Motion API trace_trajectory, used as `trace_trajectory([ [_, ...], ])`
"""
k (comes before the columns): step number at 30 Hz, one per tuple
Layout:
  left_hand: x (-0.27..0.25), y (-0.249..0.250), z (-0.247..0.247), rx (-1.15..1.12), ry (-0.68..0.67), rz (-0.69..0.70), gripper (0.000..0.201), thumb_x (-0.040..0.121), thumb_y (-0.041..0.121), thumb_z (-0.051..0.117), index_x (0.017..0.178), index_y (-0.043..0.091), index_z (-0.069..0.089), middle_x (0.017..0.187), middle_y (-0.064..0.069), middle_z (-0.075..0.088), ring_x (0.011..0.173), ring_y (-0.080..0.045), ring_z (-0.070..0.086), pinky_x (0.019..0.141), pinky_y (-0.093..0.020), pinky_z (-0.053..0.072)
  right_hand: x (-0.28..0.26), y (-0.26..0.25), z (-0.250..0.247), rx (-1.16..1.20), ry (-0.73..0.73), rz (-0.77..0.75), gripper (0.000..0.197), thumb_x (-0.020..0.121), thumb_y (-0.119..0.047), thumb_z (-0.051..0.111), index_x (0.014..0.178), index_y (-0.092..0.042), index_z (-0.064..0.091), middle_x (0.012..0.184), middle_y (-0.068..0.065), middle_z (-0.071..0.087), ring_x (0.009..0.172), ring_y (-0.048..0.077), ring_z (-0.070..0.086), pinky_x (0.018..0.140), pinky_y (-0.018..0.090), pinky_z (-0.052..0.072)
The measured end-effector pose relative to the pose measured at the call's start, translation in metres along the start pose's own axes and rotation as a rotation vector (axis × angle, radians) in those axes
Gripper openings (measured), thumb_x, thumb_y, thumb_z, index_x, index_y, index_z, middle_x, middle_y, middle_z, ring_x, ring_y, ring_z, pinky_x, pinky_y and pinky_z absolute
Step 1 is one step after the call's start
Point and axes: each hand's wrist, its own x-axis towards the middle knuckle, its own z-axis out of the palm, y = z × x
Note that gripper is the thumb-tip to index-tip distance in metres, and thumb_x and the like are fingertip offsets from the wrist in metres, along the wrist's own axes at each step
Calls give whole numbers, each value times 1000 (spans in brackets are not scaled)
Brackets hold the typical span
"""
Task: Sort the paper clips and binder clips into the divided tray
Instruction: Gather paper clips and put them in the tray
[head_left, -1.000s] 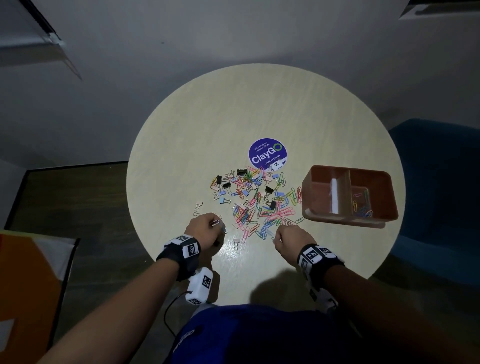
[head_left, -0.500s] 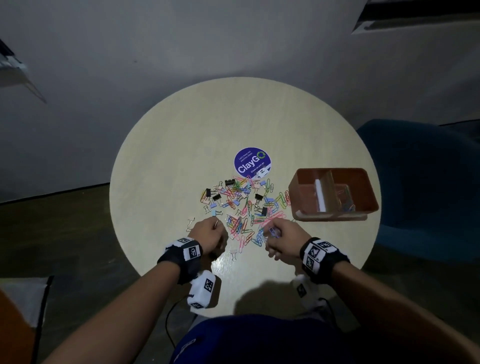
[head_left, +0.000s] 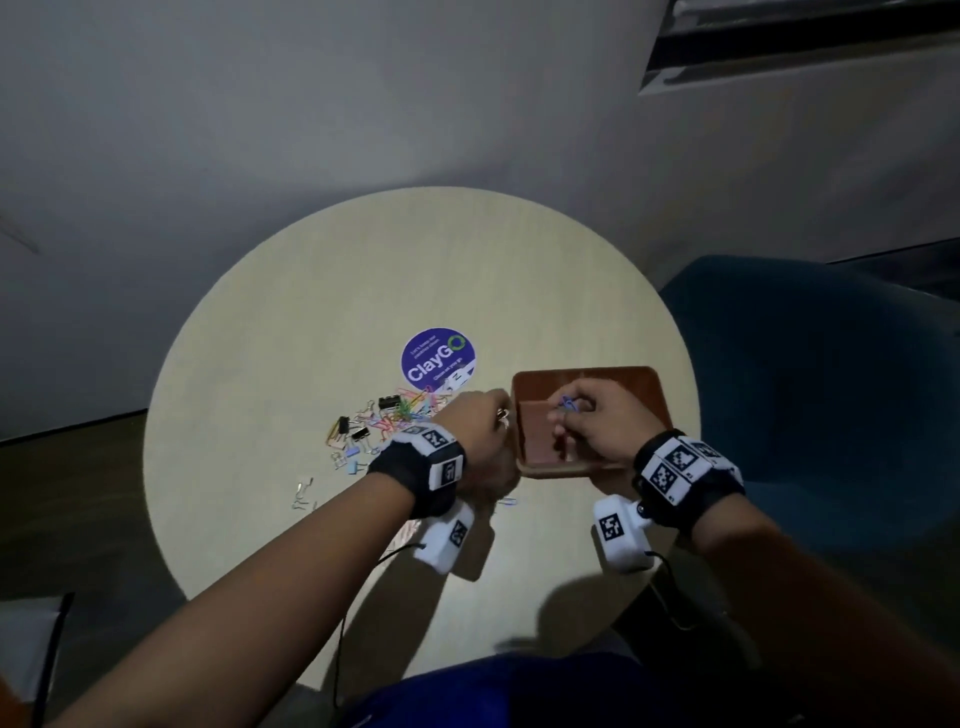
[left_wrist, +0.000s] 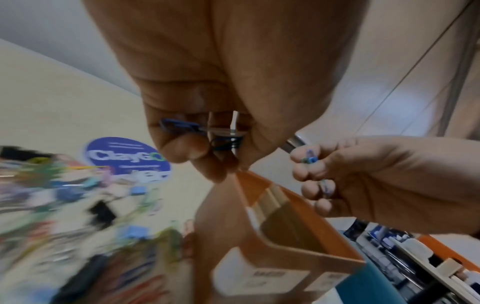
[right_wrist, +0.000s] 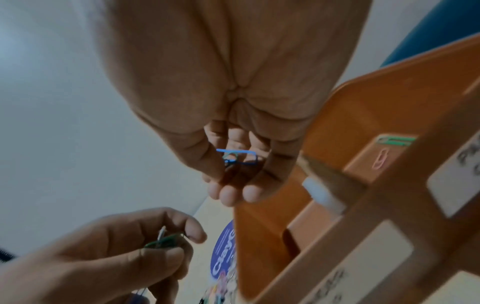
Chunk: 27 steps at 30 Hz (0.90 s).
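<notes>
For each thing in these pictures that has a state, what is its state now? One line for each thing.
Left hand: pinches a few clips, beside the tray.
Right hand: holds blue paper clips, above the tray.
Orange divided plastic tray: on the table, a green and a pink clip lie in one compartment.
Pile of coloured paper clips and black binder clips: loose on the round beige table, unsorted.

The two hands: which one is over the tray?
The right hand, pinching blue paper clips above the tray; the left hand stops beside its rim.
</notes>
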Motion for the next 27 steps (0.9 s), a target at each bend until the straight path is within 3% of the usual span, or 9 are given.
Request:
trace_trajectory([
  [2,15,34,4,-8,-5,15,25,92,16,50,115,12,57,111,-17,66,102,-35,61,77,-32,46,5,10,-27,-6,67,10,8,89,-5,68,97,-5,67,81,20,68,68,24,64,70,41,56],
  [5,39,75,14,-56,1,12,19,92,20,54,109,14,61,113,-12,66,105,-31,61,76,-27,41,10,22,-58,14,116,65,8,90,-7,64,98,-5,64,75,18,67,64,25,58,66,41,51],
  [11,72,118,27,-81,-45,-64,32,88,16,62,120,15,64,121,-9,65,110,-26,61,85,-27,46,18,40,-91,-103,126,112,19,94,-8,51,101,-8,69,77,6,72,59,13,64,59,23,50],
  [14,75,125,28,-68,3,-76,34,87,16,63,121,15,64,122,-8,66,111,-25,61,86,-25,45,23,48,-98,-171,124,88,26,93,-12,50,106,-18,72,98,5,74,80,17,72,81,31,59],
  [16,76,125,28,-90,30,-89,33,87,14,62,120,15,65,123,-9,65,111,-26,61,88,-26,46,24,50,-101,-188,113,70,28,91,-13,50,100,-25,74,104,2,73,90,18,71,87,39,59],
  [18,73,125,26,-117,56,-96,31,88,13,60,118,14,66,122,-9,66,112,-26,61,91,-27,46,22,50,-102,-215,131,51,34,90,-10,46,87,-30,73,99,-1,74,90,17,71,85,40,59],
  [21,67,119,23,-136,128,-125,24,90,11,56,109,17,69,112,-5,70,106,-23,63,81,-23,42,17,45,-100,-244,199,16,38,89,-5,45,75,-28,72,91,-5,74,85,17,71,82,39,60],
  [24,54,103,17,-166,192,-157,16,90,16,56,97,18,70,100,-4,71,97,-24,64,78,-24,44,12,37,-90,-214,217,-24,34,88,-5,47,75,-25,70,78,-3,73,67,12,67,72,35,59],
  [27,34,68,11,-225,237,-226,12,89,21,58,86,17,69,87,-4,71,85,-23,66,68,-23,43,2,25,-71,-187,182,-86,29,90,-4,49,79,-21,70,78,0,71,58,8,64,59,29,54],
])
